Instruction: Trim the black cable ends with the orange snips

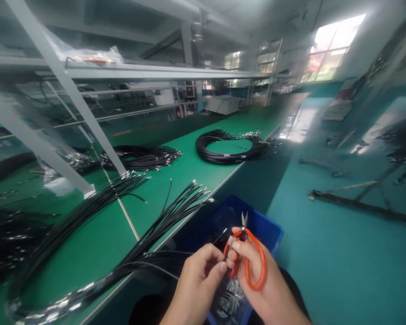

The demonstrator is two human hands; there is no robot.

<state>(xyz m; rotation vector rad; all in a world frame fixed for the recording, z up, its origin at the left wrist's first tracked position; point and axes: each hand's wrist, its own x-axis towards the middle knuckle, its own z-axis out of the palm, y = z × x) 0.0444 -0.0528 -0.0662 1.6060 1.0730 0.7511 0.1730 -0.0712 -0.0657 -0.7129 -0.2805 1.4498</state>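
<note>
My left hand (201, 277) is closed, thumb and forefinger pinching the end of a thin black cable (171, 254) that appears to run from the bundle; the exact tip is partly hidden by the fingers. My right hand (262, 277) is wrapped round orange-handled scissors (263, 262), blades pointing up and slightly apart. Between its thumb and forefinger shows a small whitish piece, too small to name. The two hands almost touch above a blue bin (274, 230) holding clear plastic bits. To the left, a bundle of black cables (149, 234) with metal tips curves over the green table.
On the green table (179, 178) lie a coiled cable bundle (219, 157) and another cable bundle (145, 155) behind the white shelf post (88, 117). A wheeled stand (362, 203) is on the floor at right. A white box (223, 104) sits farther back.
</note>
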